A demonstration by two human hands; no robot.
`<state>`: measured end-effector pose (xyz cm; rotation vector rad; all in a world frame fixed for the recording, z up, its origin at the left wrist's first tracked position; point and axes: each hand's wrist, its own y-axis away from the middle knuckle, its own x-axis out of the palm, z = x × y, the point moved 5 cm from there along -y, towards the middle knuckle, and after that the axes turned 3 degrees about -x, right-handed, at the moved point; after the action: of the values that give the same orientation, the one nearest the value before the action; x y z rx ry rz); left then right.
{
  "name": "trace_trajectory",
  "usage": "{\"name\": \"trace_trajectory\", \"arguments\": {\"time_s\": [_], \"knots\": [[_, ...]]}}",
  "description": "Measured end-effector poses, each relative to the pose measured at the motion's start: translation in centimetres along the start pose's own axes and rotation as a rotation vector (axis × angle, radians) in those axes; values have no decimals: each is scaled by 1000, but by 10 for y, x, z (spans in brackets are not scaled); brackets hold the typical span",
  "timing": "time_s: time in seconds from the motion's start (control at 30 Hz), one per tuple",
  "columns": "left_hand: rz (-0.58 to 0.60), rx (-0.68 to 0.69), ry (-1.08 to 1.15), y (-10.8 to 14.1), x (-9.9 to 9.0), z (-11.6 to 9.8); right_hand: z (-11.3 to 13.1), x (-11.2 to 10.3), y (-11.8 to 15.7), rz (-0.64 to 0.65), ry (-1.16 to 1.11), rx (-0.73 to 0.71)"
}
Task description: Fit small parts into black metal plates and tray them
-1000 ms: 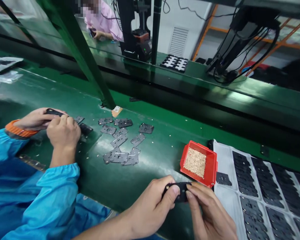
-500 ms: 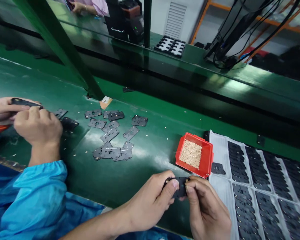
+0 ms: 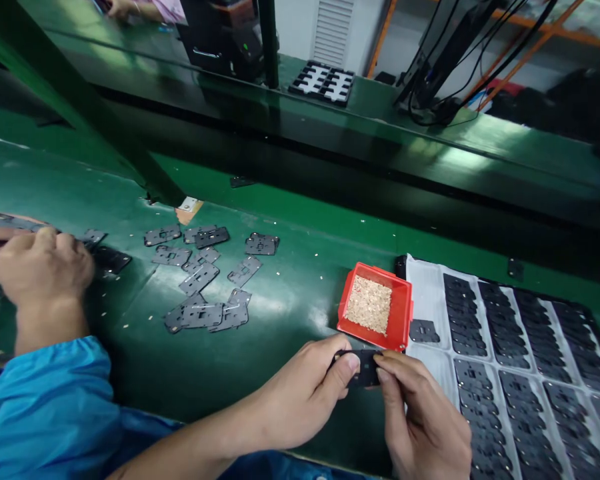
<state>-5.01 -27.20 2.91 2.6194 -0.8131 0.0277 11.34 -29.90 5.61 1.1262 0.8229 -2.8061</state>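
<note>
The view has swung right, black plate (image 3: 366,375) still between fingers (image 3: 349,364).

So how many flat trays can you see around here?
2. The near tray, holding rows of black plates, is right of the red bin; the far tray sits on the bench opposite. Any stacked underneath would be hidden.

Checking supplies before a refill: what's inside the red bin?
The red bin holds many small, pale tan pieces, spread toward its left side, with bare red showing to their right. Whatever lies beneath the top layer is covered, so the depth can't be told.
</note>
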Motion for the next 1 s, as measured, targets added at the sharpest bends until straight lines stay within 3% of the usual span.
{"name": "trace_trajectory", "arguments": {"time_s": [0.33,0.57,0.67,0.87,1.0], "knots": [[43,-6,59,-11,6,1,-9,-4,2,-2,-45,74],[74,-26,35,-17,2,-2,-24,-10,14,-104,-276,345],[87,-24,67,-20,-1,-2,-27,-10,12,-130,-312,393],[-3,74,68,-24,-2,-6,-24,-8,8,-136,-148,264],[-93,69,76,-26,-4,-3,-27,-10,8,-94,-27,64]]}}
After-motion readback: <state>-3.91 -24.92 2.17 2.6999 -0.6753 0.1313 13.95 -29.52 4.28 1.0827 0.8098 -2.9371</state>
